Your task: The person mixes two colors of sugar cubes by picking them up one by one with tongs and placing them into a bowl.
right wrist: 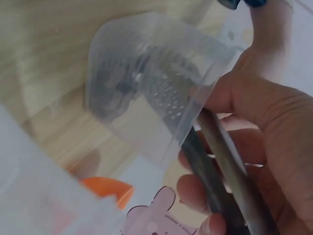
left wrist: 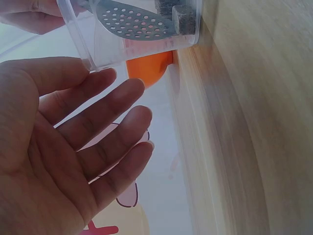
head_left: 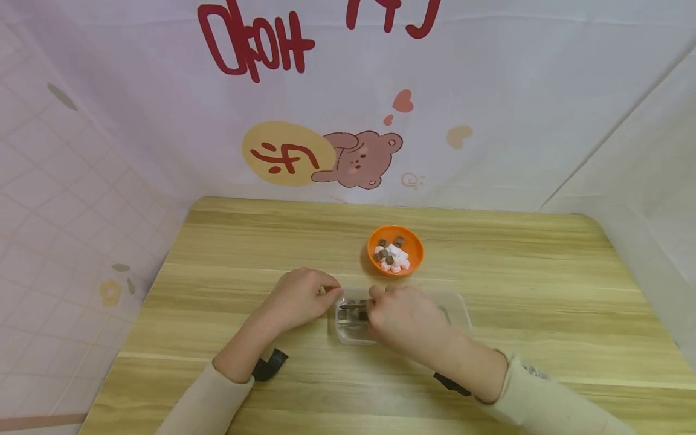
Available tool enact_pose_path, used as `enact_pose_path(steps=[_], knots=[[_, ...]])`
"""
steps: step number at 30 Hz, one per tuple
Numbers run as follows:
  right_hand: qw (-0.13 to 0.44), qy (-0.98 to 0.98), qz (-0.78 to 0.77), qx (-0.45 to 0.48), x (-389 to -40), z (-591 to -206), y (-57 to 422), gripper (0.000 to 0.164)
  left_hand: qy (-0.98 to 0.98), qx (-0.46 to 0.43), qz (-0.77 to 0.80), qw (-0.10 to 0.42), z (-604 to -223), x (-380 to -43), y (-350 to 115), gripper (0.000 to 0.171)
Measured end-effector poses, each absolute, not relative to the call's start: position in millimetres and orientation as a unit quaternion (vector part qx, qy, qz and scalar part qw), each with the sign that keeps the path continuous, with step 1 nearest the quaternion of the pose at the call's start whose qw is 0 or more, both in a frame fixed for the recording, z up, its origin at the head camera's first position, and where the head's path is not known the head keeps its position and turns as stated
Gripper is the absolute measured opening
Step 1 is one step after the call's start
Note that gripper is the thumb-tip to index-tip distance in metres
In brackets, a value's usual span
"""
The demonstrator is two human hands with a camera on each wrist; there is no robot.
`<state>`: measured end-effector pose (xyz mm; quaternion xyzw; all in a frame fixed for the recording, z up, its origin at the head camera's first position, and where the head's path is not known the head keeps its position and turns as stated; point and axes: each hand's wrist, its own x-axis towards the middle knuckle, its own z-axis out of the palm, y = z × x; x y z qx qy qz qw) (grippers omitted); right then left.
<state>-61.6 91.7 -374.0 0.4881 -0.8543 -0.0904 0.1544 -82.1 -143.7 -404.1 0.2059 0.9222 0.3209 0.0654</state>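
My right hand (head_left: 408, 320) grips metal tongs (right wrist: 226, 161) with perforated heads. The tongs' head (left wrist: 132, 22) reaches into a clear plastic container (left wrist: 112, 58). Dark greyish-brown cubes (left wrist: 184, 19) lie on that container's bottom. Whether the tongs hold a cube cannot be made out. At the container's left end, my left hand (head_left: 299, 299) pinches the rim between thumb and index finger. Its other fingers (left wrist: 115, 110) are spread and hold nothing. In the head view my right hand covers the middle of the container and most of the tongs.
Just behind the container stands an orange bowl (head_left: 417, 251) with white pieces (head_left: 399, 258) and several dark cubes. Another translucent plastic section (head_left: 461, 308) lies to the right, partly behind my right hand. A printed cloth (head_left: 489, 72) hangs behind the wooden table (head_left: 544, 314).
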Motion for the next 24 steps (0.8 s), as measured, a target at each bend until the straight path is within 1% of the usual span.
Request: enact_pose_path(steps=[4,7,14,19,24], knots=[[0.157,-0.853,-0.106,0.486,-59,-375,89,0.01,0.924,0.205,0.317,0.061,-404,-82,-143,0.011],[0.149,-0.851,-0.114,0.49,-61,-376,89,0.009,0.924,0.205,0.318,0.061,-403,-82,-143,0.011],[0.122,-0.856,-0.084,0.495,-66,-366,99,0.016,0.921,0.206,0.325,0.066,-403,-82,-144,0.012],[0.147,-0.86,-0.001,0.488,-72,-362,115,0.024,0.921,0.205,0.324,0.067,-404,-81,-144,0.013],[0.173,-0.853,0.109,0.481,-80,-354,135,0.019,0.922,0.201,0.323,0.071,-404,-81,-144,0.013]])
